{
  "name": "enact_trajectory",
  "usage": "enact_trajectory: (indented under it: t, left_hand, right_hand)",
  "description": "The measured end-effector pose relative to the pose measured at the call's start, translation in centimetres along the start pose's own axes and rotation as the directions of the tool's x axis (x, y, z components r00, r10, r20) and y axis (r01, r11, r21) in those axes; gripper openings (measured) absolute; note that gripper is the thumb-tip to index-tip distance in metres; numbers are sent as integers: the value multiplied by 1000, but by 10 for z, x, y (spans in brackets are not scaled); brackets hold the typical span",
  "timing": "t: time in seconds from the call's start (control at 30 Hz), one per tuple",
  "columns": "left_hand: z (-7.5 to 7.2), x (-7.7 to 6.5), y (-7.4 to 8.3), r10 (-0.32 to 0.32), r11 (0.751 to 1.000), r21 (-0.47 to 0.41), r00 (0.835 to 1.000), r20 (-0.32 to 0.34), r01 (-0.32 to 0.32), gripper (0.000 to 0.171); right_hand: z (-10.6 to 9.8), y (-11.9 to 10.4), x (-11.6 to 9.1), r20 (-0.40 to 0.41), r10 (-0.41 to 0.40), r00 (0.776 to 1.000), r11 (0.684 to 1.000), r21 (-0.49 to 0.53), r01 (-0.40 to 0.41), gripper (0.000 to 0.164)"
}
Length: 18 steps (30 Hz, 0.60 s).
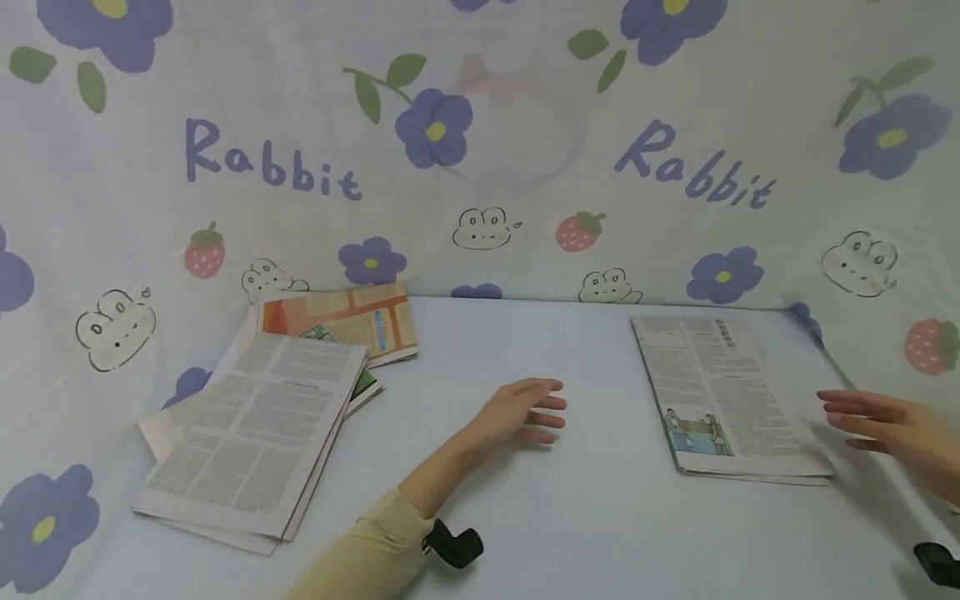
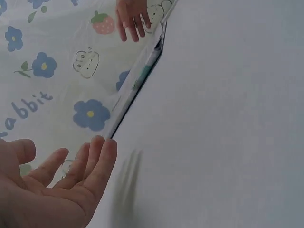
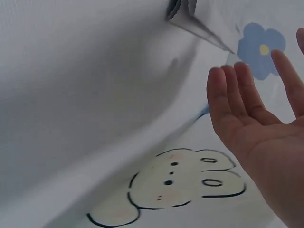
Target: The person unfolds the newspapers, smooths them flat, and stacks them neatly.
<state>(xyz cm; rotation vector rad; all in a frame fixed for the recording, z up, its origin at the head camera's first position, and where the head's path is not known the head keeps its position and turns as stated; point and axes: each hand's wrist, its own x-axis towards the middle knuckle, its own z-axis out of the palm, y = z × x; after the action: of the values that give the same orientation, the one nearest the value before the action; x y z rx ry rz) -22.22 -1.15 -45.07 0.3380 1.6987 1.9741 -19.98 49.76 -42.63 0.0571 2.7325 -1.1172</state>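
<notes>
Person's left hand (image 1: 513, 414) at centre of the head frame, over the white tabletop (image 1: 525, 500), and right hand (image 1: 892, 425) at the lower right edge — both released, fingers loosely extended. Folded newspaper (image 1: 727, 392), a coloured cartoon at its near left corner, lies flat right of centre between the two hands, the right fingertips just beside its right edge. Left of centre, a loose pile of newspapers (image 1: 255, 433) overlaps an orange-printed sheet (image 1: 345, 317) — behind everything hangs a flowered "Rabbit" cloth (image 1: 525, 167).
</notes>
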Motion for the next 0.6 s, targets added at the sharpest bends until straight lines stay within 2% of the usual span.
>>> enact_trajectory:
  t: [0.13,0.23,0.4,0.6]
  left_hand:
    - [36,20,-10,-59,979,-190,997,44,66,48]
    - [63,32,-17,-81,962,-258,995,55,92,45]
    - [96,46,-27,-104,957,-271,994,16,105,36]
    - [113,54,-37,-123,964,-244,991,-51,107,34]
  right_hand:
    - [-3,9,8,115,102,988,993,47,-108,80]
    - [-6,18,12,174,158,972,978,106,-178,82]
    - [-8,27,11,212,168,963,956,203,-212,75]
    - [-2,19,17,259,216,941,947,181,-267,81]
